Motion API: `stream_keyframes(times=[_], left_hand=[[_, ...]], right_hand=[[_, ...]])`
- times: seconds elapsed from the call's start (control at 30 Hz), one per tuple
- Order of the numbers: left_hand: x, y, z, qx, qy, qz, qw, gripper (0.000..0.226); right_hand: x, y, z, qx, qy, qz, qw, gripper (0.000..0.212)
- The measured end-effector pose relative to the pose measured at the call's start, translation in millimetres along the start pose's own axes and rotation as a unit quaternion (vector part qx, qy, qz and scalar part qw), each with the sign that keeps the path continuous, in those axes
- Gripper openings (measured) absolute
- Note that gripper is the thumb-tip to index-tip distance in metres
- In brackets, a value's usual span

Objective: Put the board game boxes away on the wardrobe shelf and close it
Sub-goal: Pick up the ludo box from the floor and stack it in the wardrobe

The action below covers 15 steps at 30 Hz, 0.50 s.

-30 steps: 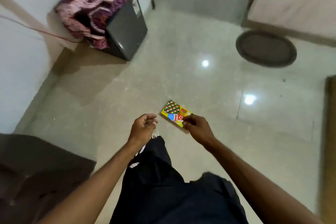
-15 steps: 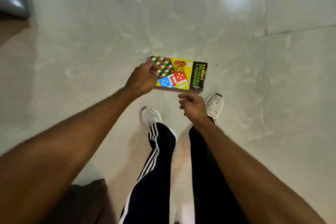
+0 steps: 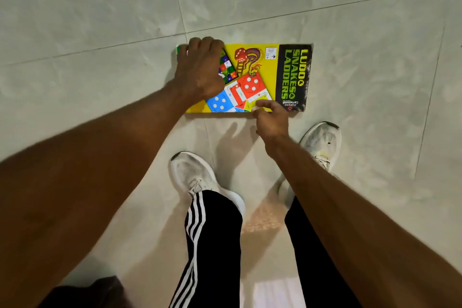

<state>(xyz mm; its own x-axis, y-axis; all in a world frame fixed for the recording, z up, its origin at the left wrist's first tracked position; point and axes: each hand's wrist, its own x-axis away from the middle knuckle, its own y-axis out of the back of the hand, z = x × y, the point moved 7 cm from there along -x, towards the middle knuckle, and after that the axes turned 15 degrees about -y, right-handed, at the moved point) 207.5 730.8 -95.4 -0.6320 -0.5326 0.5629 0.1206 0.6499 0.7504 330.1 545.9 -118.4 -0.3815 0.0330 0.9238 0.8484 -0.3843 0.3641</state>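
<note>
A yellow Ludo and Snakes & Ladders board game box (image 3: 260,75) lies flat on the tiled floor just in front of my feet. My left hand (image 3: 202,67) covers its left end, with the fingers curled over the far left edge. My right hand (image 3: 271,117) is at the near long edge, its curled fingers and thumb pinching the rim near the black title band. No wardrobe or shelf is in view.
My two white sneakers (image 3: 197,177) (image 3: 321,140) stand on the glossy pale floor tiles (image 3: 375,32) right behind the box. A dark object (image 3: 100,290) shows at the bottom left edge.
I have bent lower, so the box looks much larger. My left hand slid further over the box's left end, and my right hand moved forward from above my shoe to the near edge.
</note>
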Motion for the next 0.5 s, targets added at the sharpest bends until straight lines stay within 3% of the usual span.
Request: stream_keyframes(times=[0.1, 0.2, 0.33, 0.5], left_hand=[[19, -9, 14, 0.111, 0.123, 0.054, 0.985, 0.051], [39, -32, 17, 0.23, 0.171, 0.128, 0.949, 0.048], [54, -56, 11, 0.415, 0.237, 0.026, 0.878, 0.019], [63, -80, -16, 0.596, 0.322, -0.045, 0.734, 0.04]], right_hand=[[6, 16, 12, -0.04, 0.075, -0.016, 0.996, 0.026], [11, 28, 24, -0.021, 0.104, -0.018, 0.994, 0.041], [2, 20, 35, 0.114, 0.068, 0.013, 0.991, 0.07], [-44, 12, 35, 0.221, 0.101, 0.007, 0.97, 0.049]])
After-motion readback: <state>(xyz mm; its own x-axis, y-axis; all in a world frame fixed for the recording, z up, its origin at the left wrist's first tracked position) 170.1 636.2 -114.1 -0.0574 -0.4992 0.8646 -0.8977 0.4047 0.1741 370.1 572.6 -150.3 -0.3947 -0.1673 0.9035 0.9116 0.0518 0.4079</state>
